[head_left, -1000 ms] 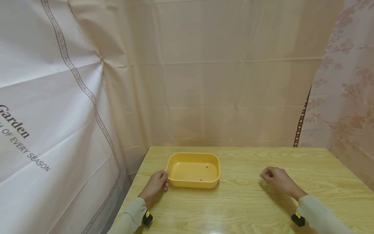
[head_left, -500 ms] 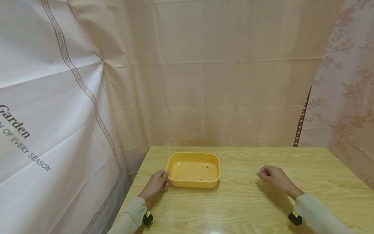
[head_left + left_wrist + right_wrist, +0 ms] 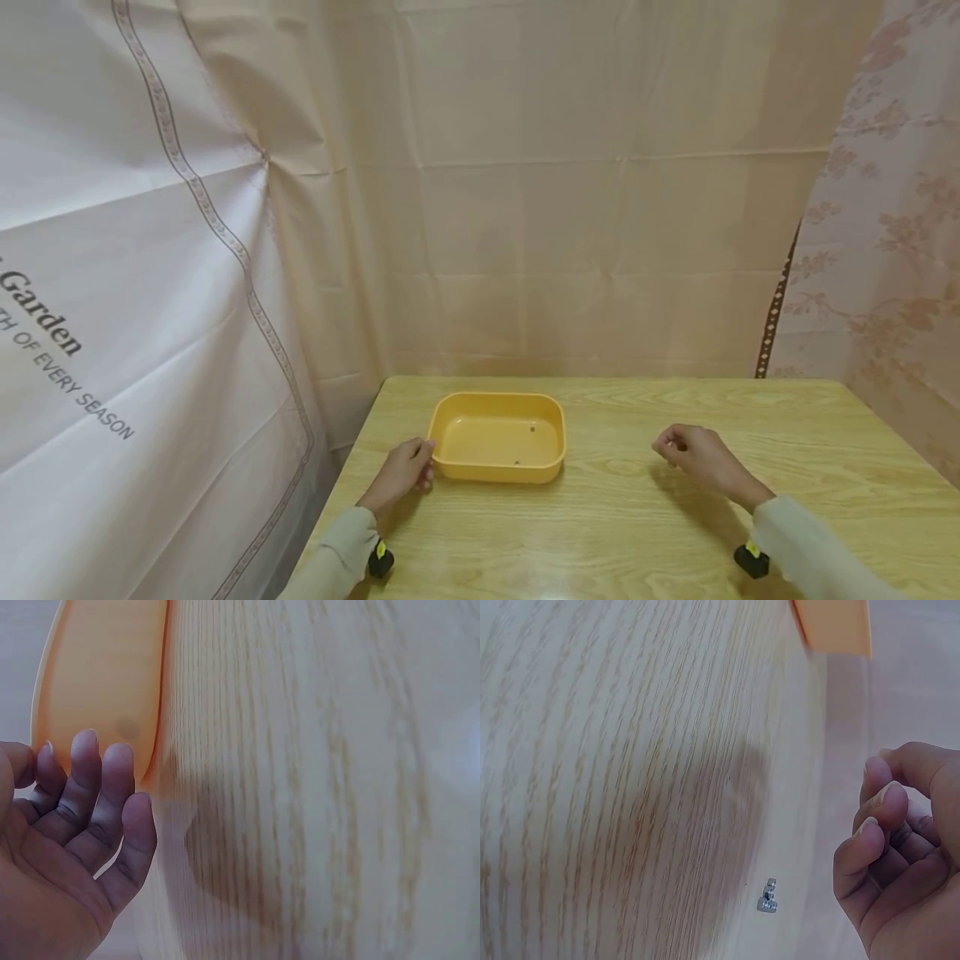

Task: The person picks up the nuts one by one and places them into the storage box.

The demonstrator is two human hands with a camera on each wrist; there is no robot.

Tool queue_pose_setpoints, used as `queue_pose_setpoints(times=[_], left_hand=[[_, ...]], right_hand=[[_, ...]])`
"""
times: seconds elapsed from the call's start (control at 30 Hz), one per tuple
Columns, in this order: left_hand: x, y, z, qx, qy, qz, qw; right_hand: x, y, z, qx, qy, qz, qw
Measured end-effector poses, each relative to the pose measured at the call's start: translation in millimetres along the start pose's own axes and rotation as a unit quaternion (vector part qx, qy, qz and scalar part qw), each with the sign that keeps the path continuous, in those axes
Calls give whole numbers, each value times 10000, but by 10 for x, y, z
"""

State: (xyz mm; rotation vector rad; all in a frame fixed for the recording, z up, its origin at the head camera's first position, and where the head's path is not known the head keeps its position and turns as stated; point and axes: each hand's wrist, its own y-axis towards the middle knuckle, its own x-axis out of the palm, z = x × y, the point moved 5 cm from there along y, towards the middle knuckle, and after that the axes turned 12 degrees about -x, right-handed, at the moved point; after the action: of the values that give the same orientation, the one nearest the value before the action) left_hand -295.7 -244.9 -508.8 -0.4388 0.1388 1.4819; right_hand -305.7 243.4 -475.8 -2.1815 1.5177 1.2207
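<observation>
Lying flat, yellow tray (image 3: 450,475), long axis left-right.

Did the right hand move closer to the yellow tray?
Yes, a little. In the head view the right hand has slid left over the table toward the yellow tray, which has not moved. They are apart.
</observation>
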Motion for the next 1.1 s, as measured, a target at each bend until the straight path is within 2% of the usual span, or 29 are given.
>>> queue_pose_setpoints(times=[0.3, 0.57, 0.83, 1.1], left_hand=[[4, -15, -11, -16, -149, -126, 9998], [-4, -15, -4, 38, 20, -86, 10000], [-12, -16, -13, 61, -5, -189, 9998], [-13, -6, 0, 35, 43, -101, 9999]], right_hand=[[26, 26, -56, 158, 190, -18, 9997], [66, 76, -127, 85, 259, -70, 9996], [126, 154, -154, -40, 364, -104, 9993], [212, 223, -219, -60, 476, -108, 9988]])
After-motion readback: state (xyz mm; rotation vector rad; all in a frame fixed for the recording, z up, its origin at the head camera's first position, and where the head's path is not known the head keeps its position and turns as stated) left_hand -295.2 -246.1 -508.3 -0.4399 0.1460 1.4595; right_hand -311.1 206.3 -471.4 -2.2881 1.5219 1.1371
